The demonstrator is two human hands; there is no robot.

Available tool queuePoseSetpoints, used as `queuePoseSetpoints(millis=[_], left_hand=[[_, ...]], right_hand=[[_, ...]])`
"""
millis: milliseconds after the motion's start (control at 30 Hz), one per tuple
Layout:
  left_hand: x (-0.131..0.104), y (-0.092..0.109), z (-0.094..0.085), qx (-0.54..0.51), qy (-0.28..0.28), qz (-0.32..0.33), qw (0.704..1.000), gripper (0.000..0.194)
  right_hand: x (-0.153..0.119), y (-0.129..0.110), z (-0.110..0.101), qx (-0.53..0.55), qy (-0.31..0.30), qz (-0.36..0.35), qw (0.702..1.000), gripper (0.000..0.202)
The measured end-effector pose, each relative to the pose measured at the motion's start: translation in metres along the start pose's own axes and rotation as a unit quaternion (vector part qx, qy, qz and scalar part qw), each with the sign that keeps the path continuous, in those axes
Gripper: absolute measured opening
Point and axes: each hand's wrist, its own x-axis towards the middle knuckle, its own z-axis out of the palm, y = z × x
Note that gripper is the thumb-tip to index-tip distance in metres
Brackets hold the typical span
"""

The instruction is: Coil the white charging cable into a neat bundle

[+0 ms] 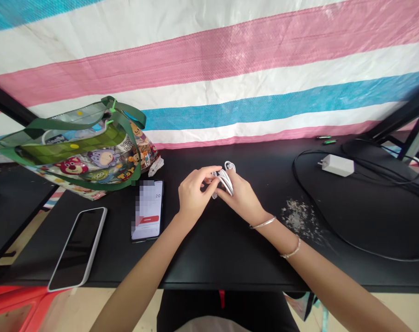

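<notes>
A white charging cable (225, 180) is gathered in a small coiled bundle between my two hands, a little above the black table (209, 258). My left hand (197, 191) pinches the bundle's left side with thumb and fingers. From the right, my right hand (242, 193) wraps around the same bundle, and a loop of cable sticks up past its fingers. The cable's ends are hidden among the fingers. Well to the right of my hands lies a white charger plug (337, 165) with its prongs pointing left.
A cartoon-print bag (92, 159) stands at the back left. Before it lie a phone with a lit screen (147, 210) and a dark-screened phone (78, 249) at the front edge. On the right are a black cord (313, 212) and scattered crumbs (301, 219). A striped sheet (230, 69) hangs behind.
</notes>
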Motion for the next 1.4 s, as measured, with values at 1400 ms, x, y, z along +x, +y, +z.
queuePoseSetpoints(millis=[1400], left_hand=[[0.005, -0.01, -0.006, 0.025, 0.047, 0.055, 0.997, 0.014]], right_hand=[[-0.004, -0.013, 0.001, 0.37, -0.102, 0.064, 0.921, 0.052]])
